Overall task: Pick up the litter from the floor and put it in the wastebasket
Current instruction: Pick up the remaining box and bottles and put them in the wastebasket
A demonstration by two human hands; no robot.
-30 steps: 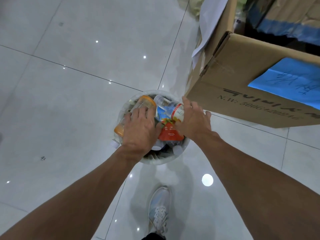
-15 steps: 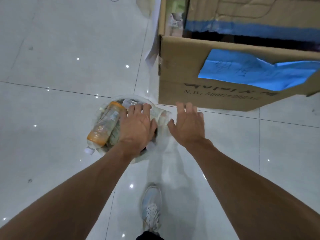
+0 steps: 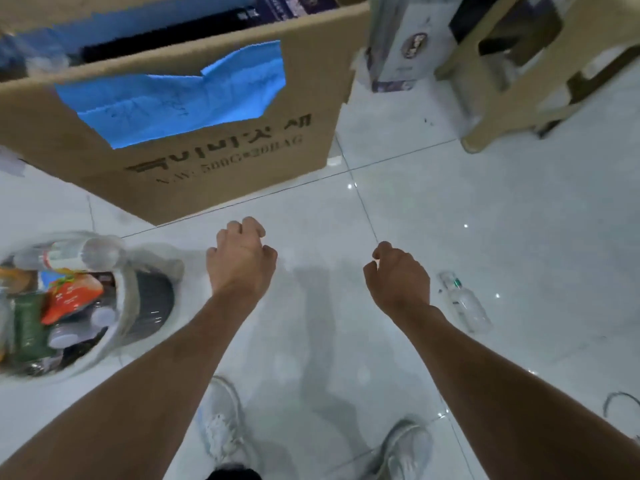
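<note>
Left hand (image 3: 242, 259) and right hand (image 3: 398, 277) hang loosely curled and empty. A clear bottle (image 3: 467, 308) lies on the floor (image 3: 519, 220) just right of the right hand; the heaped basket (image 3: 126, 289) sits left of the left. The right hand would do best to grasp the bottle's middle.

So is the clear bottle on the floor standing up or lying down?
Lying down: the clear plastic bottle rests on its side on the tiled floor, beside the right hand.
</note>
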